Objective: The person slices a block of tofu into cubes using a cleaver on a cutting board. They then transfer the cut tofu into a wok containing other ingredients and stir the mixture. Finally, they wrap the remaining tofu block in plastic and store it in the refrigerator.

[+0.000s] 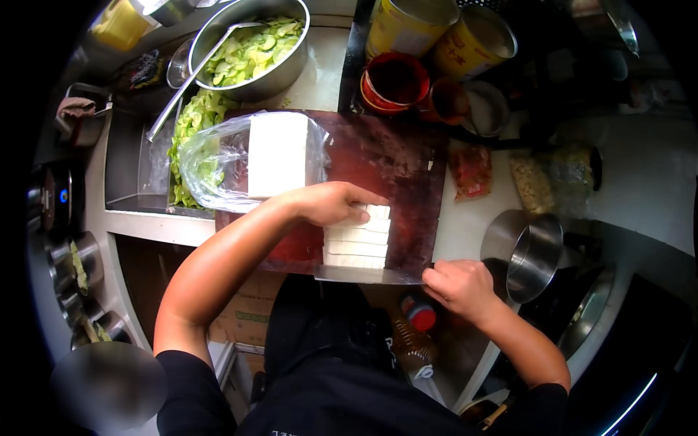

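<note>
My left hand (341, 204) rests on the far end of a block of white tofu (357, 245), cut into strips and pieces, on a dark red cutting board (406, 191). My right hand (461, 286) is closed around the handle end of a cleaver (371, 275); the handle itself is hidden by the fingers. The wide blade lies along the near edge of the tofu, at the board's front edge. Behind my left wrist, a larger uncut white block (278, 155), which looks like tofu, lies on an open clear plastic bag (207, 169).
Sliced green vegetable fills a steel pot (305, 60) with a long-handled utensil (188, 82); more slices (188, 131) lie below it, beside a sink (128, 163). Large yellow cans (411, 27) and a red tub (395, 82) stand behind the board. Right are a bagged red food (471, 171) and steel pot (534, 259).
</note>
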`<state>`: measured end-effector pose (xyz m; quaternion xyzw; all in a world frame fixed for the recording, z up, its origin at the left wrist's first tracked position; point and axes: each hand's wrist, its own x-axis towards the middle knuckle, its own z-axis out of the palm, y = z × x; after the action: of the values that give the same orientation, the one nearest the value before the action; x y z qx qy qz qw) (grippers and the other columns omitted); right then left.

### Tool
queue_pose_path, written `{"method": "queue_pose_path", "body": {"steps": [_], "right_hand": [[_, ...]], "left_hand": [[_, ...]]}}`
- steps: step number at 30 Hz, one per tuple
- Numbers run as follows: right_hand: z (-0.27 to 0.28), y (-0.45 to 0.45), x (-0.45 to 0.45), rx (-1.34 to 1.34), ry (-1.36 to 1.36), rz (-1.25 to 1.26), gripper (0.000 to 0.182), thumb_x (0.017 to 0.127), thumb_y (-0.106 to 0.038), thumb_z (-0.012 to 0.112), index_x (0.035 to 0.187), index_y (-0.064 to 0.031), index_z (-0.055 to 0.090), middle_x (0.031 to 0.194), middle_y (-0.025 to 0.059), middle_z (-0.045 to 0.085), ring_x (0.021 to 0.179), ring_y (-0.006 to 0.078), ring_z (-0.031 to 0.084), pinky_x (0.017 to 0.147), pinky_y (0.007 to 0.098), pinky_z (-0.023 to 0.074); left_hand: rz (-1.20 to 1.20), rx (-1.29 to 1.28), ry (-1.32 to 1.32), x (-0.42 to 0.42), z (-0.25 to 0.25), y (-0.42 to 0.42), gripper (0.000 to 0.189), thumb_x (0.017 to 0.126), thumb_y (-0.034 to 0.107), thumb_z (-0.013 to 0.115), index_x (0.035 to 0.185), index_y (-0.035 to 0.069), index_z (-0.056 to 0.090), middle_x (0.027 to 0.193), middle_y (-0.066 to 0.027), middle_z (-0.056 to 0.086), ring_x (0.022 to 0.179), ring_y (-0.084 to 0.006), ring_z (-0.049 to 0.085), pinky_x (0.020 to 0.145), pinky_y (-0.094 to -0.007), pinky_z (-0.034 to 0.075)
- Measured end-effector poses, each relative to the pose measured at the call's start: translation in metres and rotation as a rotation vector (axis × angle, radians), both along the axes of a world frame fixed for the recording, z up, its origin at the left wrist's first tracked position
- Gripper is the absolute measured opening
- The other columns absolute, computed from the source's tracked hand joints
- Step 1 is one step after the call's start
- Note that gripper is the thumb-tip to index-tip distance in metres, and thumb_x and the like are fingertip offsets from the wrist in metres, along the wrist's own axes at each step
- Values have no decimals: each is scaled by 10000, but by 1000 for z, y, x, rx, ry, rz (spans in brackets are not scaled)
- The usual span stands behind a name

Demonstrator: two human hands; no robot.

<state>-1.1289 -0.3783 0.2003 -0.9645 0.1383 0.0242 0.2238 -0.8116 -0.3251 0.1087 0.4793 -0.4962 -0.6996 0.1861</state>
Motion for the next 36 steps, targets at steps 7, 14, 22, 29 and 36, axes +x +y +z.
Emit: {"method": "queue_pose_path", "body": {"steps": [7,14,22,29,36], "right_hand": [[-21,8,1,15,14,16,231,823,-200,732,809,-134,511,666,46,481,547,247,597,468,390,472],[-52,12,-5,14,38,17,194,862,-199,705,827,-133,526,669,58,522,557,272,616,478,402,482],[-82,19,-10,22,118,-8,213,874,-230,736,867,-127,550,715,62,563,614,296,638,530,434,506],[-66,15,-5,3,97,3,221,852,-237,749,850,-134,553,724,53,560,635,283,640,534,419,508],[-24,5,-5,-12,-55,19,226,812,-210,753,813,-134,540,677,46,490,559,259,588,506,391,475]], "left_hand": [[-39,3,-24,0,2,-2,479,1051,151,609,1523,117,535,1400,-106,661,1252,-171,603,1095,-321,451],[-42,-4,-14,2,3,0,493,1047,152,612,1532,129,524,1434,-109,638,1289,-181,587,1113,-334,441],[103,-356,-218,-11,-6,14,434,968,168,656,1393,84,643,1271,-145,667,1203,-334,639,1076,-410,483],[151,-394,-227,-14,-5,17,409,928,160,663,1323,55,682,1261,-167,665,1183,-360,639,1036,-422,497],[168,-370,-193,-14,-3,17,399,940,160,659,1322,46,678,1256,-165,673,1179,-353,643,1039,-420,494]]}}
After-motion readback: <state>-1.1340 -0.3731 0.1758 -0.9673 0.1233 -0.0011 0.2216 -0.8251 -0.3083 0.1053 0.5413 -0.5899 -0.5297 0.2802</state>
